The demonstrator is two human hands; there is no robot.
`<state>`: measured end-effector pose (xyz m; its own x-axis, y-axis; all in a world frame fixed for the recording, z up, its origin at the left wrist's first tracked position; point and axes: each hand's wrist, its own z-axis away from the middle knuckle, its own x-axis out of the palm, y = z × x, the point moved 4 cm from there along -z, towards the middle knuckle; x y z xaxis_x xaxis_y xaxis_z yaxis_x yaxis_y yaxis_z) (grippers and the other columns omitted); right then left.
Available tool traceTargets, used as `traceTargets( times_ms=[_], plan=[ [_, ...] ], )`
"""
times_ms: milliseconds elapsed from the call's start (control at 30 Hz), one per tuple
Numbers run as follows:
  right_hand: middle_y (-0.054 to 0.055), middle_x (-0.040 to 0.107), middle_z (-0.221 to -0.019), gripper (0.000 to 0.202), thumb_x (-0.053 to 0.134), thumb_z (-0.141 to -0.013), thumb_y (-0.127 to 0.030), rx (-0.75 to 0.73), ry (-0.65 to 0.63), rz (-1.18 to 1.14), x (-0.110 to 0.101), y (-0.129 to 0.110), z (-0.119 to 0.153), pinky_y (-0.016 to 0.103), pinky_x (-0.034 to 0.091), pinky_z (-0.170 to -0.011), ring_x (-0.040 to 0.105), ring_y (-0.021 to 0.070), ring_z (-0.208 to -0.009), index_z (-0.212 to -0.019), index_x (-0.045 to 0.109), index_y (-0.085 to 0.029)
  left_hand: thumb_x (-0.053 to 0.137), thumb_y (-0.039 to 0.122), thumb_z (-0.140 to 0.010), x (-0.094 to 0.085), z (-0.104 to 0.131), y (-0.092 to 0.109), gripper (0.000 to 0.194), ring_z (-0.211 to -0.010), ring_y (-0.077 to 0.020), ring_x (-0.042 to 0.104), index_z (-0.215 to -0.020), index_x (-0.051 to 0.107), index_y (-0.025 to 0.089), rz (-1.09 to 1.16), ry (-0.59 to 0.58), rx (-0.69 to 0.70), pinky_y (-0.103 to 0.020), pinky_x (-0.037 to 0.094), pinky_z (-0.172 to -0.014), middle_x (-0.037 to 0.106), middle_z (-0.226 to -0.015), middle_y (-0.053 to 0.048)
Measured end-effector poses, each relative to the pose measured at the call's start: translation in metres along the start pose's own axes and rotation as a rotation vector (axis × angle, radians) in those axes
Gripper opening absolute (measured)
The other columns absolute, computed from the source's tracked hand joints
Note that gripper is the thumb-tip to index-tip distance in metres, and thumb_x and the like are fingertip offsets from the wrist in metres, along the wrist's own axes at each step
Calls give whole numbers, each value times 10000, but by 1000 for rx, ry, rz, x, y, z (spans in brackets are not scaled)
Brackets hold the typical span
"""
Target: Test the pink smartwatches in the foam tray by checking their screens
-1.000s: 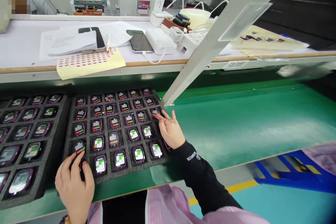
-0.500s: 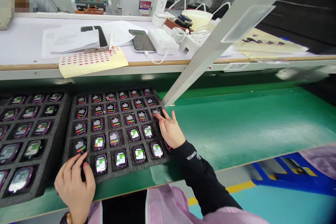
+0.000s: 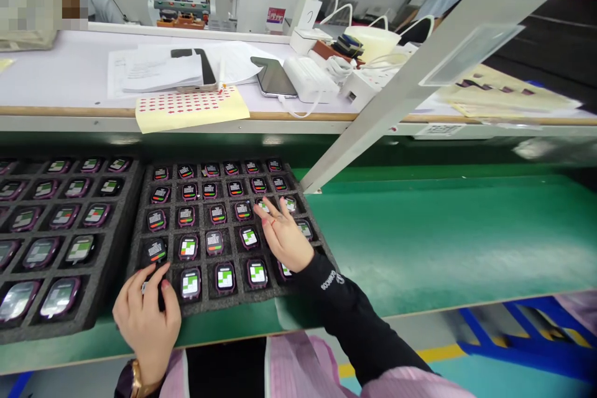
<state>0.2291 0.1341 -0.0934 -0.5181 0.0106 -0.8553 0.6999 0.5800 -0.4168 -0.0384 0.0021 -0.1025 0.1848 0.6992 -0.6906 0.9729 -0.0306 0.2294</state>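
Observation:
A dark foam tray point(image 3: 224, 303) holds rows of smartwatches with lit screens, each in its own pocket. Some screens show text lines over a red and green strip; others show green and white blocks. My right hand point(image 3: 290, 241) is over the tray's right side, fingers apart, one fingertip at the screen of a smartwatch point(image 3: 264, 206) in the middle row. Beside it lies another smartwatch point(image 3: 290, 204) with a pale screen. My left hand point(image 3: 148, 317) rests at the front left corner with fingers spread, partly covering a smartwatch point(image 3: 145, 287). Neither hand grips anything.
Another foam tray point(image 3: 86, 298) of smartwatches stands at the left. A slanted metal post point(image 3: 368, 121) rises behind the right corner. The raised shelf bears a phone point(image 3: 276, 79), papers point(image 3: 161, 71), a sticker sheet point(image 3: 191, 111) and chargers point(image 3: 310, 79). A person is at the upper left.
My right hand has moved left to the neighbouring smartwatch. The smartwatch it was touching now has a pale, greenish screen instead of text. The view has shifted; my left hand stays at the corner.

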Motion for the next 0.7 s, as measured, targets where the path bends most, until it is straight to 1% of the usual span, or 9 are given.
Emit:
traceTargets(
  times_ms=[67,133,167,233,333,467,600,700],
  plan=[
    [148,577,-1377,511,221,-1106,-219,-11,-66,14,6,-9,-3,622,167,-1268,327,305,-1481,-1392,589,-9,587,191,-969,0,0,0,203,-1081,-327,610,-1115,723,151,-3,9,-6,-450,443,-966,678,-1146,-134],
    [174,601,-1337,492,331,-1107,-301,28,-140,60,10,-15,-6,633,181,-1259,317,345,-1479,-1397,584,7,591,182,-964,-1,1,0,205,-1089,-332,603,-1120,720,143,2,12,-14,-455,444,-970,671,-1155,-143],
    [185,603,-1329,508,385,-1099,-344,48,-152,77,11,-17,-8,636,188,-1255,322,363,-1472,-1404,575,16,592,176,-963,-1,1,0,208,-1093,-332,600,-1125,717,141,7,9,-19,-455,443,-972,668,-1161,-146],
    [192,580,-1359,561,425,-1087,-386,47,-119,76,9,-23,-13,633,183,-1258,324,372,-1469,-1445,524,35,593,167,-960,-1,1,0,213,-1105,-328,592,-1134,713,143,12,3,-29,-454,441,-979,662,-1169,-148],
    [180,551,-1400,565,369,-1087,-343,-37,-72,15,8,-38,-21,626,171,-1264,311,349,-1480,-1491,451,43,588,164,-960,-1,1,2,210,-1125,-324,579,-1129,713,152,8,3,-39,-455,435,-997,661,-1170,-145],
    [175,560,-1391,520,356,-1080,-293,-114,-93,-35,19,-55,-28,602,161,-1278,308,318,-1487,-1481,470,18,567,179,-971,-3,0,4,225,-1147,-333,564,-1148,701,142,-3,-17,-71,-470,434,-1021,650,-1189,-153],
    [203,598,-1329,524,439,-1065,-297,-129,-201,16,35,-58,-30,597,178,-1278,294,340,-1489,-1436,516,64,544,197,-995,-3,-1,5,265,-1188,-365,537,-1200,675,93,-23,-49,-115,-504,434,-1050,617,-1229,-186],
    [220,609,-1303,524,483,-1051,-289,-154,-248,60,39,-59,-32,602,185,-1274,309,354,-1480,-1415,533,84,521,207,-1011,-3,-2,5,311,-1269,-390,489,-1256,642,59,-8,-95,-144,-529,411,-1099,568,-1290,-217]
  ],
)
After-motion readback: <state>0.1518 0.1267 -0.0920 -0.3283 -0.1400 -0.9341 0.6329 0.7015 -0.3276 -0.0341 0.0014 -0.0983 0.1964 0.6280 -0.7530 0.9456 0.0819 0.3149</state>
